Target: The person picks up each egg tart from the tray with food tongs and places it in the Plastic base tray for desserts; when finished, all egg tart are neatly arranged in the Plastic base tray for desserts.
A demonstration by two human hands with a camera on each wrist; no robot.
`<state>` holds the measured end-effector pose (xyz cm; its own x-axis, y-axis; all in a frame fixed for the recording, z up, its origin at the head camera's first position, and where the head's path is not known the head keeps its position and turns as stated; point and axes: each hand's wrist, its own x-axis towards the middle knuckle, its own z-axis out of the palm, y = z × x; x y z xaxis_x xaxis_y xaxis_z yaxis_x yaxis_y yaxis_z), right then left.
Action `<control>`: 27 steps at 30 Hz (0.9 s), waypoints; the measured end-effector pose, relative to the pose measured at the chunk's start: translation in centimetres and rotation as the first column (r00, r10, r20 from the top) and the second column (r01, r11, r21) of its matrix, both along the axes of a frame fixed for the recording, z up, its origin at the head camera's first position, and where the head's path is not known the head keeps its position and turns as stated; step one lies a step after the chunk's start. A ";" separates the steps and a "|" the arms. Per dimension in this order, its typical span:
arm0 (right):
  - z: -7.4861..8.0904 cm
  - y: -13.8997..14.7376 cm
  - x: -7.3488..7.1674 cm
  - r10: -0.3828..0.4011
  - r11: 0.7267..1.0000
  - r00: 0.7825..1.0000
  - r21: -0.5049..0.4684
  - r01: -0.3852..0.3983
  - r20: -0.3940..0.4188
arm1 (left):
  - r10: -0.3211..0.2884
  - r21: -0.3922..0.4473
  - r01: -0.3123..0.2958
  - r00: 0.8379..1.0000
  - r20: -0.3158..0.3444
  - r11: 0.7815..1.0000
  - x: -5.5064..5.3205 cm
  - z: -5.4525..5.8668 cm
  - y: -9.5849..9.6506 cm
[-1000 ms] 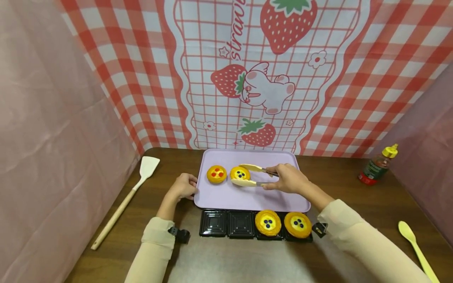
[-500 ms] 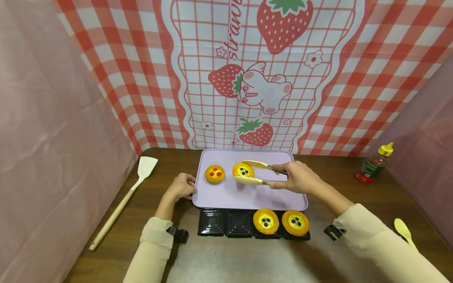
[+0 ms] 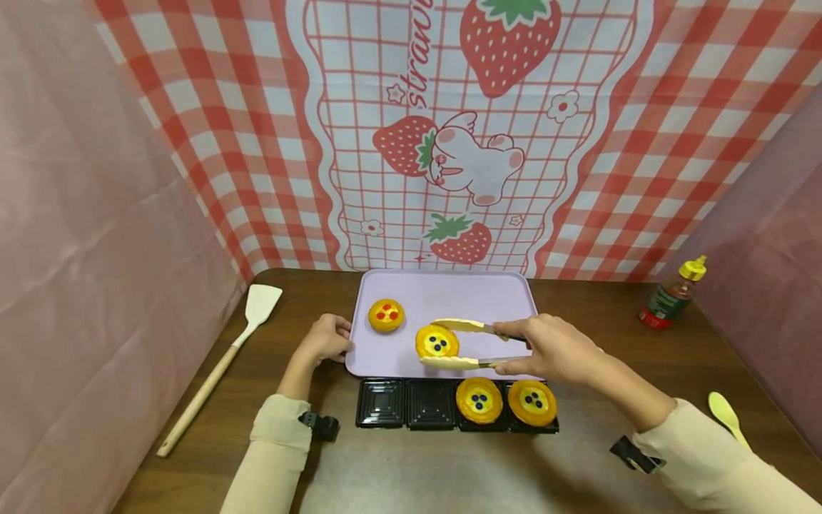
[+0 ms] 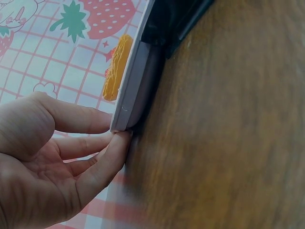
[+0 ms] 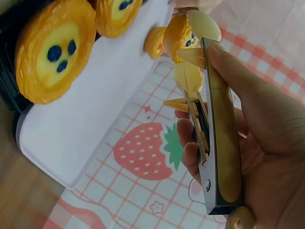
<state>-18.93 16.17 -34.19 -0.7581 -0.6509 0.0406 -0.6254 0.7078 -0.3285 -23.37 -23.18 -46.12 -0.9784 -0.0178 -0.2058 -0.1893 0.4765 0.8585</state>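
My right hand (image 3: 546, 348) grips a pair of tongs (image 5: 224, 129) with cream scalloped tips and metal arms. Between the tips is a yellow tart with blue berries (image 3: 437, 344), held over the front half of the lilac tray (image 3: 475, 293). At the tray's left edge, my left hand (image 3: 327, 338) pinches the rim, thumb on one side and fingertips on the other in the left wrist view. A tart with red toppings (image 3: 386, 315) sits on the tray's left part. In front lies a black four-part container (image 3: 380, 403); its two right compartments hold blueberry tarts (image 3: 479, 401), and its two left ones are bare.
A white spatula with a wooden handle (image 3: 215, 378) lies on the left of the brown table (image 3: 411, 471). At the right stand a yellow-capped squeeze bottle (image 3: 671, 296) and, nearer, a yellow spoon (image 3: 726, 414). A strawberry-print cloth (image 3: 449, 143) hangs behind.
The tongs in my right hand have lifted the blueberry tart from beside the red-topped one and carried it right and toward the black container. My left hand stays on the tray's rim.
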 end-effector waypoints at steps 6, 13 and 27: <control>0.0 0.3 1.2 0.023 1.000 1.000 0.007 -0.023 0.005 | -0.003 0.004 0.003 1.000 0.002 1.000 -0.1 0.0 -0.1; -0.5 0.3 2.4 0.078 0.997 0.997 -0.001 -0.078 0.027 | -0.005 0.013 0.005 1.000 0.010 1.000 -0.1 0.0 -0.1; -1.6 -0.7 3.3 0.134 0.989 0.991 0.056 -0.134 0.007 | -0.004 0.029 0.004 1.000 0.026 1.000 -0.1 0.1 -0.3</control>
<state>-15.58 15.51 -35.80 -0.6639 -0.7478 -0.0009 -0.7149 0.6351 -0.2926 -23.47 -23.43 -46.00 -0.9728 -0.0076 -0.2317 -0.2100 0.4526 0.8666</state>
